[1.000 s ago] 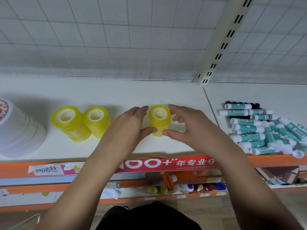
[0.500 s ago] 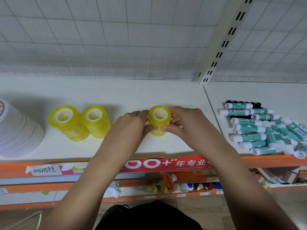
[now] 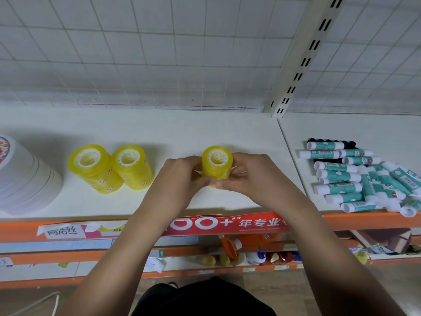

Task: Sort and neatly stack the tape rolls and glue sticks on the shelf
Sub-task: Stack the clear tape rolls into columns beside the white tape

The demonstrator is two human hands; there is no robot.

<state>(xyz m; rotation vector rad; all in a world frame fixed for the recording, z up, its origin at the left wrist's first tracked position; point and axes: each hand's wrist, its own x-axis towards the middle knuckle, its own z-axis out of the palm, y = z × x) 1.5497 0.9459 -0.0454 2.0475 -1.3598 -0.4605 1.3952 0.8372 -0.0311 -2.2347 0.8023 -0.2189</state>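
Gripping a yellow tape stack [image 3: 217, 164] from both sides, my left hand [image 3: 180, 179] and right hand [image 3: 252, 179] curl their fingers around it midway along the shelf [image 3: 182, 133], near its front edge; two more yellow stacks [image 3: 98, 172] stand leftward, glue sticks [image 3: 341, 188] lie heaped rightward.

The yellow cylindrical stack of tape rolls [image 3: 217, 164] is glossy, translucent plastic film. Under it, the flat white shelf board [image 3: 159, 133] looks smooth and matt. To its right, the white-and-teal glue sticks [image 3: 337, 188] have smooth plastic tubes. Behind it, the white slotted upright [image 3: 298, 58] looks like painted metal.
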